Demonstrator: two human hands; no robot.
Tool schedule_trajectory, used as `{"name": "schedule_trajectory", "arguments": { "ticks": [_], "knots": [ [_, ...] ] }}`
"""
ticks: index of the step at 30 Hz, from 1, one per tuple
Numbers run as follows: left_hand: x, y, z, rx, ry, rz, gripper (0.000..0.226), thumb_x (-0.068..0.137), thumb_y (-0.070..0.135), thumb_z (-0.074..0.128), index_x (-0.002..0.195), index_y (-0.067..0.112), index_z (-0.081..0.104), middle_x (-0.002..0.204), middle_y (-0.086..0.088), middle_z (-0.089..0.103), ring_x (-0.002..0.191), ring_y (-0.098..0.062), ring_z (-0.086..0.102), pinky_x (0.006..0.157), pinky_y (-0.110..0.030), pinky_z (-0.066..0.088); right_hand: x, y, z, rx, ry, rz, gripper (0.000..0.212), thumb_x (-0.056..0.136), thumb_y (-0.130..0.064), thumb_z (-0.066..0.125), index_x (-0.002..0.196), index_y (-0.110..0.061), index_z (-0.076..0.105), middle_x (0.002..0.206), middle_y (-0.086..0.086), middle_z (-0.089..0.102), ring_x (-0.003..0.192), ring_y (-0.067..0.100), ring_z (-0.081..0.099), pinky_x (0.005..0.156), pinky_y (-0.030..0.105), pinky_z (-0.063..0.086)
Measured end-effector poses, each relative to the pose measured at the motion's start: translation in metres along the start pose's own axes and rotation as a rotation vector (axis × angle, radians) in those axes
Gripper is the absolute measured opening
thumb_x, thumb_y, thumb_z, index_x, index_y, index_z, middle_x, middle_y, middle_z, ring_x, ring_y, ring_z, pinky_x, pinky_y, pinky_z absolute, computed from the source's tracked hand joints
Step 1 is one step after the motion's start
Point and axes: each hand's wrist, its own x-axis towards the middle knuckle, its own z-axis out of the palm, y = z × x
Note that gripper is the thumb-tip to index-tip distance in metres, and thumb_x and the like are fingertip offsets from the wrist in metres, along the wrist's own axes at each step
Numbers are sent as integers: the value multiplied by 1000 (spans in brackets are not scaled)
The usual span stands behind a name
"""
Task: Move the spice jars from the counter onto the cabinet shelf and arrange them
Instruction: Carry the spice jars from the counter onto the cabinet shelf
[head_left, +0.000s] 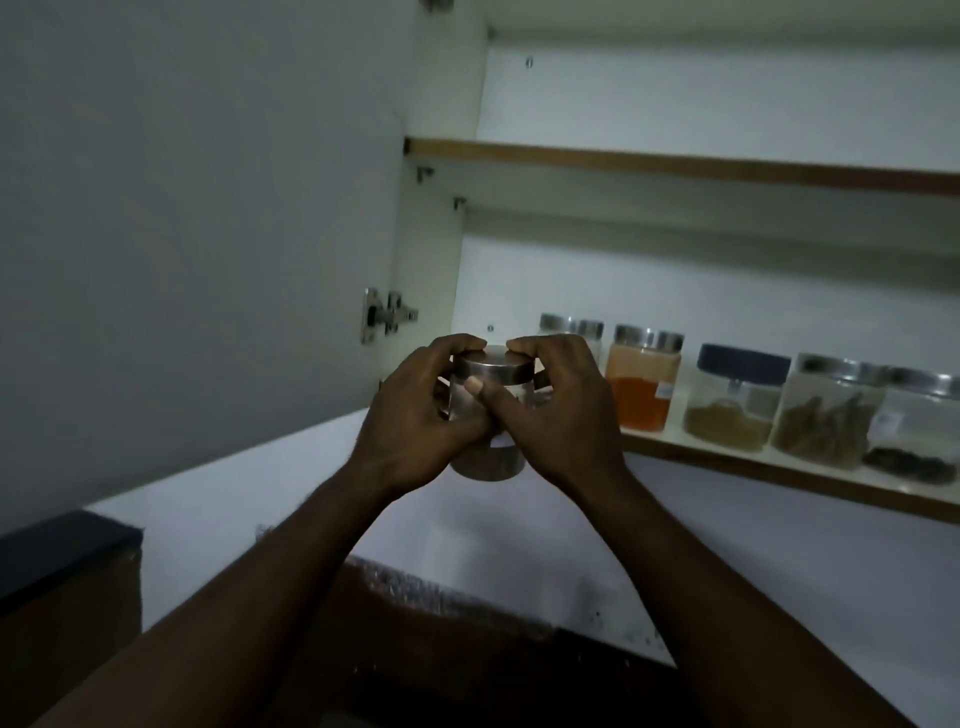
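Carrying a jar up toward the cabinet shelf (753, 457) is the step in hand, by my reading; the person is holding a steel-lidded glass jar (488, 405) in the air, just in front of and slightly below the shelf's left end, not yet resting on anything; the left hand (415, 415) is wrapping its left side with fingertips curled over the lid rim, and the right hand (556, 410) is closing on the right side with its thumb pressing across the glass front; both are clamped fully round it. The next move is probably calling for a lift over the front edge into the gap at the left end. Along that edge five jars are standing in a row: a clear jar (571, 332) mostly hidden behind the hands, contents unreadable; an orange powder jar (644, 384); a dark-lidded jar (737, 400) of brown powder; a jar of brown sticks (826, 410); a jar (919, 431) holding something dark. The held jar is showing a dark layer at its bottom.
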Motion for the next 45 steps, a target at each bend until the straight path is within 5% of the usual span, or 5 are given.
{"name": "schedule_trajectory", "arguments": {
  "ticks": [11, 22, 26, 30, 45],
  "knots": [
    [79, -15, 10, 120, 5, -96, 78, 74, 51, 70, 141, 47, 31, 119, 12, 65, 96, -6, 66, 79, -41, 60, 91, -2, 4, -437, -142, 53, 40, 82, -59, 68, 103, -26, 61, 95, -2, 68, 85, 20, 63, 63, 30, 39],
    [91, -33, 42, 201, -116, -275, 90, 93, 25, 56, 157, 34, -6, 98, -7, 71, 78, -20, 67, 76, -47, 58, 82, 6, 16, -435, -131, -8, 63, 89, -38, 70, 144, -17, 50, 146, 3, 54, 123, 24, 60, 98, 36, 50],
    [53, -33, 53, 321, 194, -196, 77, 91, 44, 61, 153, 31, 17, 132, -5, 56, 119, -25, 51, 93, -47, 49, 30, 17, 9, -263, 91, -139, 39, 90, -35, 65, 127, -22, 58, 125, -6, 62, 100, 8, 63, 78, 24, 54],
    [-16, -40, 80, 479, 413, -6, 52, 86, 44, 61, 131, 21, 47, 110, 3, 55, 103, -18, 48, 84, -36, 39, -55, 54, 4, -239, 129, -36, 20, 89, -37, 67, 104, -29, 57, 97, -15, 62, 68, -2, 52, 63, 8, 38],
    [-284, -120, 222, 435, -859, -516, 76, 80, 42, 72, 144, 21, 37, 137, -12, 48, 120, -39, 50, 97, -49, 48, -371, 189, -19, -535, -696, 745, 49, 83, -44, 72, 124, -23, 58, 131, 4, 52, 115, 31, 56, 92, 45, 51]
  ]
}}
